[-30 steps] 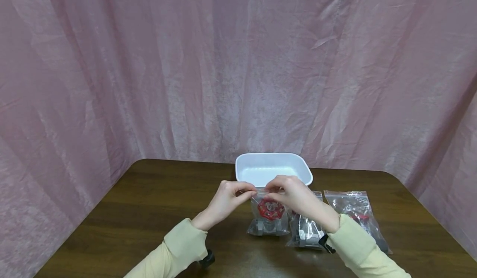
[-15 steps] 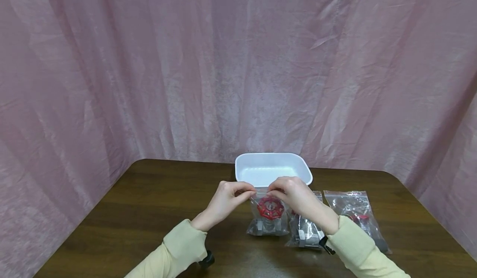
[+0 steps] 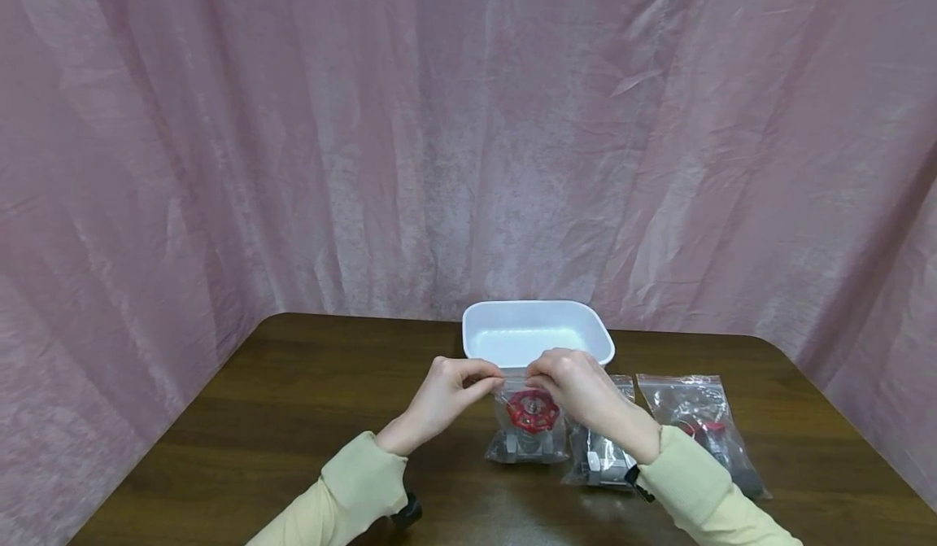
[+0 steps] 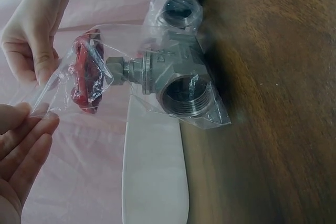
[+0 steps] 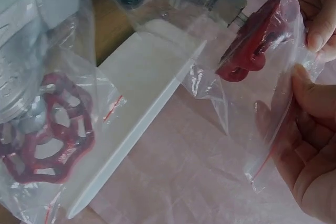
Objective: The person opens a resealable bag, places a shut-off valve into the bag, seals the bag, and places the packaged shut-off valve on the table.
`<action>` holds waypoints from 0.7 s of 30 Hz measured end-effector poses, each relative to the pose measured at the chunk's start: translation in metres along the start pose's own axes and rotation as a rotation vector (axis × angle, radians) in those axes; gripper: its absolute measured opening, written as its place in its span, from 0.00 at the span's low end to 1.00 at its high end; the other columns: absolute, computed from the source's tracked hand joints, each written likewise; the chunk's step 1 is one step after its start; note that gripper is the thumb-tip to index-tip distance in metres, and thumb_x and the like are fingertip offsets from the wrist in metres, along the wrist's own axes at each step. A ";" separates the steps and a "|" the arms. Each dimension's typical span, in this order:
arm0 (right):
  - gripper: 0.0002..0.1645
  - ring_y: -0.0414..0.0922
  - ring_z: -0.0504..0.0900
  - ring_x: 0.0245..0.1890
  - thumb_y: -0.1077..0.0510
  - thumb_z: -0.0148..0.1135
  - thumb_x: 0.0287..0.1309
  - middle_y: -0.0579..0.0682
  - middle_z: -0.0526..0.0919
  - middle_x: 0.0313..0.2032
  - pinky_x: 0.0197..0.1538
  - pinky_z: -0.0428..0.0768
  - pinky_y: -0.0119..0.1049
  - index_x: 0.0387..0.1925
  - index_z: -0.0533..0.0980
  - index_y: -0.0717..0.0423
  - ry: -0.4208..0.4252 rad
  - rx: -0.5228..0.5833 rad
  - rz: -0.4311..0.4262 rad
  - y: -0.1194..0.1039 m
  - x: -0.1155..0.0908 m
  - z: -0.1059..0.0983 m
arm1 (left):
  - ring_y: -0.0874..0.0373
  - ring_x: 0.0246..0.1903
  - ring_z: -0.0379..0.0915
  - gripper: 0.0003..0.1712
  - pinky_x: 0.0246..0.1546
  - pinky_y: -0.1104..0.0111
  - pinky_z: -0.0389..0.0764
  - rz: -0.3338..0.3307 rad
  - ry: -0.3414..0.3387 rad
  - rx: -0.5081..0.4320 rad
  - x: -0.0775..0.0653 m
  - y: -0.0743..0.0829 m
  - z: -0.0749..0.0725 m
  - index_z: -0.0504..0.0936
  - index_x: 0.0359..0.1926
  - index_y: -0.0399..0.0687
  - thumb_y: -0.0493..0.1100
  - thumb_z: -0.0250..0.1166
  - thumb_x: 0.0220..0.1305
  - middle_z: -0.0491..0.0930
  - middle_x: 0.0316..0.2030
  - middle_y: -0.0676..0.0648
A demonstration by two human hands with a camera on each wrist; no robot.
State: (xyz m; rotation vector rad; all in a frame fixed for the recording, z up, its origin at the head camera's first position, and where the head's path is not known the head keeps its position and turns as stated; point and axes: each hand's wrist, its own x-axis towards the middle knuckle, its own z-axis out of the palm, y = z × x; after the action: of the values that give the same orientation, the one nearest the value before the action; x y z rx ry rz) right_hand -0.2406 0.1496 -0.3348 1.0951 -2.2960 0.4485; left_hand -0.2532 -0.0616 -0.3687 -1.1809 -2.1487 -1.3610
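A clear zip bag [image 3: 558, 440] stands on the table with a gate valve [image 4: 176, 74] inside. The valve has a metal body with a threaded opening and a red handwheel [image 3: 533, 411]. My left hand [image 3: 446, 391] pinches the left part of the bag's top edge between thumb and fingers. Close by on the right, my right hand [image 3: 578, 383] pinches the same edge. In the right wrist view, a red line runs along the bag's mouth beside the right-hand fingers [image 5: 315, 95]. Whether the seal is closed along its whole length I cannot tell.
Right of this bag lie two more bagged valves, one bag [image 3: 603, 460] partly under my right forearm and another bag [image 3: 691, 404] farther right. A white plastic tray [image 3: 530, 310] sits behind the hands, near the wooden table's [image 3: 293, 399] far edge. Pink curtain [image 3: 454, 163] hangs behind.
My right hand has shifted a little to the right along the bag's top edge, its fingers drawing closer together. The left hand and the valve stay nearly in place.
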 end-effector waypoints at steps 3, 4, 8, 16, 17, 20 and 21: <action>0.06 0.35 0.71 0.21 0.66 0.69 0.42 0.40 0.75 0.20 0.25 0.71 0.34 0.22 0.80 0.54 -0.005 0.002 -0.006 0.000 0.000 0.000 | 0.65 0.30 0.75 0.05 0.29 0.73 0.75 0.000 0.001 0.009 0.000 0.000 0.000 0.83 0.34 0.39 0.36 0.63 0.57 0.81 0.30 0.52; 0.06 0.35 0.71 0.21 0.66 0.69 0.42 0.40 0.76 0.21 0.25 0.72 0.33 0.23 0.80 0.54 -0.008 0.019 0.003 0.000 0.000 0.000 | 0.65 0.30 0.75 0.05 0.28 0.72 0.75 -0.001 0.004 0.010 0.000 0.000 -0.001 0.83 0.34 0.39 0.36 0.63 0.57 0.81 0.30 0.52; 0.05 0.34 0.73 0.24 0.64 0.69 0.45 0.39 0.78 0.24 0.28 0.73 0.31 0.26 0.81 0.53 -0.036 0.144 0.055 0.004 -0.002 -0.004 | 0.66 0.28 0.75 0.05 0.27 0.73 0.75 -0.005 0.014 0.020 0.001 0.000 -0.001 0.83 0.34 0.40 0.35 0.63 0.57 0.81 0.31 0.52; 0.07 0.34 0.75 0.26 0.63 0.68 0.45 0.42 0.79 0.28 0.29 0.74 0.31 0.30 0.80 0.57 -0.057 0.287 0.086 0.016 -0.011 -0.010 | 0.65 0.27 0.74 0.05 0.26 0.72 0.75 -0.021 0.020 0.015 0.001 0.002 0.000 0.83 0.34 0.41 0.37 0.63 0.58 0.81 0.31 0.51; 0.06 0.34 0.75 0.27 0.64 0.68 0.45 0.42 0.79 0.27 0.29 0.74 0.31 0.30 0.80 0.57 -0.052 0.283 0.084 0.017 -0.012 -0.009 | 0.65 0.27 0.74 0.05 0.26 0.72 0.75 -0.022 0.019 0.013 0.001 0.002 0.000 0.83 0.34 0.42 0.37 0.62 0.58 0.81 0.31 0.50; 0.05 0.34 0.75 0.26 0.65 0.67 0.46 0.41 0.79 0.27 0.28 0.74 0.30 0.28 0.80 0.56 -0.042 0.271 0.070 0.018 -0.013 -0.009 | 0.64 0.27 0.74 0.04 0.26 0.72 0.75 -0.025 0.018 0.009 0.001 0.001 0.000 0.83 0.34 0.42 0.36 0.63 0.58 0.81 0.31 0.49; 0.05 0.34 0.74 0.25 0.66 0.67 0.45 0.41 0.79 0.26 0.27 0.73 0.30 0.28 0.80 0.55 -0.039 0.269 0.064 0.018 -0.013 -0.009 | 0.64 0.27 0.74 0.04 0.26 0.72 0.75 -0.027 0.019 0.009 0.001 0.001 0.001 0.83 0.34 0.42 0.36 0.63 0.58 0.81 0.31 0.49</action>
State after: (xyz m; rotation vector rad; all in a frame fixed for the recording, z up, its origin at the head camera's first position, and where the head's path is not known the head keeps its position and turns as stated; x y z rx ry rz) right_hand -0.2455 0.1727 -0.3368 1.1665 -2.3590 0.7863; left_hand -0.2525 -0.0605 -0.3675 -1.1354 -2.1627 -1.3667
